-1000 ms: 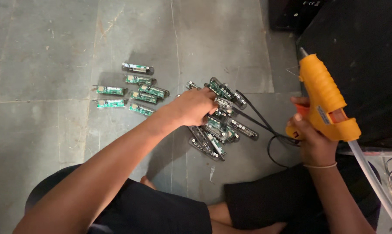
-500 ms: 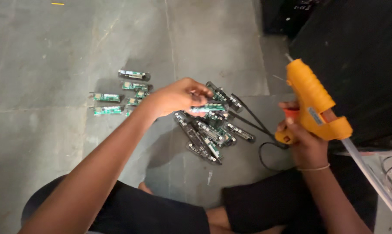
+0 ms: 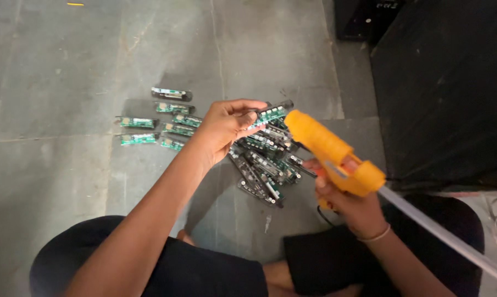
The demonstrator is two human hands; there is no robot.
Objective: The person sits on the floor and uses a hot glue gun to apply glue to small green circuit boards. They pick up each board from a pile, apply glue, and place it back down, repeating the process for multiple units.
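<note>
My left hand (image 3: 223, 129) pinches a small green circuit board (image 3: 269, 115) above the floor pile (image 3: 262, 162), so I steady it level while my right hand (image 3: 350, 206), wrapped tight around the yellow glue gun (image 3: 336, 157), brings the nozzle close.

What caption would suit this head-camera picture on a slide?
Left hand lifts a green circuit board above a pile of boards; right hand aims an orange glue gun.
</note>
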